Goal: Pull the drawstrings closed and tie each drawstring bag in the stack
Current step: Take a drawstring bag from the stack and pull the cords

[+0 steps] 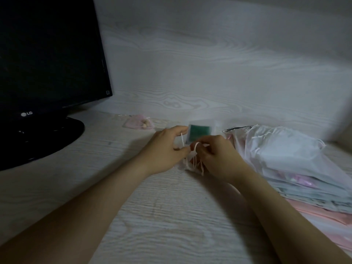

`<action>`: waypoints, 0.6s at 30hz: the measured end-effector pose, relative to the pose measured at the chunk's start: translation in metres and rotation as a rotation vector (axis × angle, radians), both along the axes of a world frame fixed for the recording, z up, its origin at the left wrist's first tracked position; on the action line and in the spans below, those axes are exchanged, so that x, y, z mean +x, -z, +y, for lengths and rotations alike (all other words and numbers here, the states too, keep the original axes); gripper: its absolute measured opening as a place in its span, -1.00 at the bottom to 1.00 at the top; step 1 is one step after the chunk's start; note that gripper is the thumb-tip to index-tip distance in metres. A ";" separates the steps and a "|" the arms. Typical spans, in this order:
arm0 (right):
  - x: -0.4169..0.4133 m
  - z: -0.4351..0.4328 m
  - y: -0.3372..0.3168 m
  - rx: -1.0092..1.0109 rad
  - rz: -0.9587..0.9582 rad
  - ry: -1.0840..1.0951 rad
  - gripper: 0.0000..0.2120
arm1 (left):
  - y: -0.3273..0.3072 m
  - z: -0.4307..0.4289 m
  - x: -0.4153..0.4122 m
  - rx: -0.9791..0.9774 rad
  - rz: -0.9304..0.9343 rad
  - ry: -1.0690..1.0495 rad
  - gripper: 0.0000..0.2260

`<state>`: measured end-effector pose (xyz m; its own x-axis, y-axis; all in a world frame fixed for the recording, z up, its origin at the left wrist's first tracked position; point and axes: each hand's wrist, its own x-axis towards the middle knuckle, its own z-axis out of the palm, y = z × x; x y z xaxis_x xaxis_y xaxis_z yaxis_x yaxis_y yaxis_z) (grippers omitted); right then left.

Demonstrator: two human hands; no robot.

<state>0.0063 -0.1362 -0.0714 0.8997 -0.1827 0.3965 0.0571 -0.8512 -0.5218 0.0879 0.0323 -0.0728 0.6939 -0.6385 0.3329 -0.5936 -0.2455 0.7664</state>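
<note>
Left hand (166,147), right hand (216,156) pinch drawstrings (182,140) (bag (200,132) half-hidden) between monitor (47,54) and stack (285,159).

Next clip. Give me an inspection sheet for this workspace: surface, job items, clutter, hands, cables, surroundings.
Surface: pale wood-grain table, dimly lit.
Job's things: sheer bag with a green item inside, between the hands; white drawstrings at the fingertips; stack of bags to the right.
Clutter: small pink pouch at the back; black monitor on the left.
Grippers: left hand and right hand each pinch the white drawstrings.
Cables: nothing seen.
Surroundings: wood-grain wall behind the table.
</note>
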 end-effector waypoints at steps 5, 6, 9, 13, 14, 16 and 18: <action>-0.004 0.010 -0.004 0.196 -0.102 0.022 -0.75 | 0.008 -0.006 0.010 -0.064 -0.045 -0.046 -0.38; -0.005 0.012 -0.007 0.268 -0.119 0.030 -0.74 | 0.007 -0.007 0.011 -0.090 -0.016 -0.038 -0.39; -0.008 0.013 -0.013 0.517 -0.116 0.072 -0.74 | 0.006 -0.005 0.012 -0.174 0.129 -0.001 -0.41; -0.005 0.008 -0.018 0.909 -0.030 0.145 -0.77 | -0.002 -0.004 0.011 -0.361 0.418 0.003 -0.45; -0.005 0.007 -0.018 0.960 -0.003 0.153 -0.78 | -0.005 -0.005 0.011 -0.422 0.511 0.007 -0.47; -0.003 0.007 -0.017 1.001 0.052 0.152 -0.76 | -0.010 -0.005 0.011 -0.538 0.665 0.036 -0.57; -0.002 0.007 -0.016 1.007 0.091 0.145 -0.75 | -0.010 -0.005 0.011 -0.548 0.682 0.041 -0.66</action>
<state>0.0047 -0.1295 -0.0558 0.8612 -0.5032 -0.0707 -0.0876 -0.0100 -0.9961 0.0985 0.0270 -0.0627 0.8333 -0.5394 0.1208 0.0374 0.2730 0.9613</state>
